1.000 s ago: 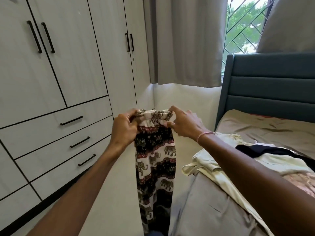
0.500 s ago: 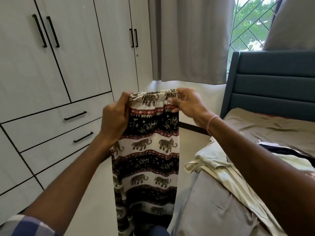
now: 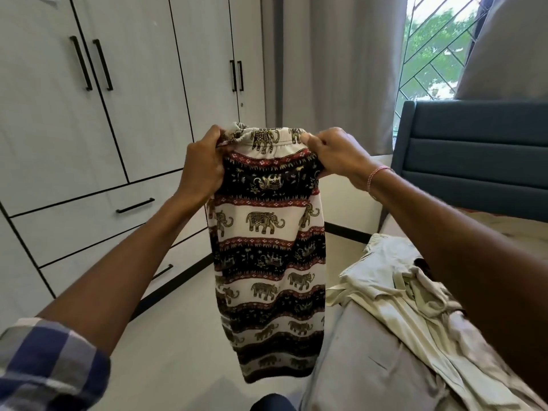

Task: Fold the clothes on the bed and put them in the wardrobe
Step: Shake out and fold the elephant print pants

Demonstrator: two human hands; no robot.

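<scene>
Elephant-print trousers (image 3: 267,250) — held up in the air between wardrobe (image 3: 98,120) and bed (image 3: 364,366), hanging down. Left hand (image 3: 203,167) and right hand (image 3: 335,154) each grip a waistband end, fingers curled. Cream garment (image 3: 397,295) on the bed — partly hidden by the right forearm.

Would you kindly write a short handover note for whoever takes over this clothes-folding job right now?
Left hand: grips one end of the waistband of the trousers.
Right hand: grips the other end.
Trousers: hanging in the air beside the bed, in front of the wardrobe.
Cream garment: crumpled on the bed, unfolded.
Wardrobe: every door and drawer in view is shut.
Done: trousers lifted and held up by the waistband.
Left: fold the trousers, fold the cream garment, open the wardrobe and put both inside.
</scene>
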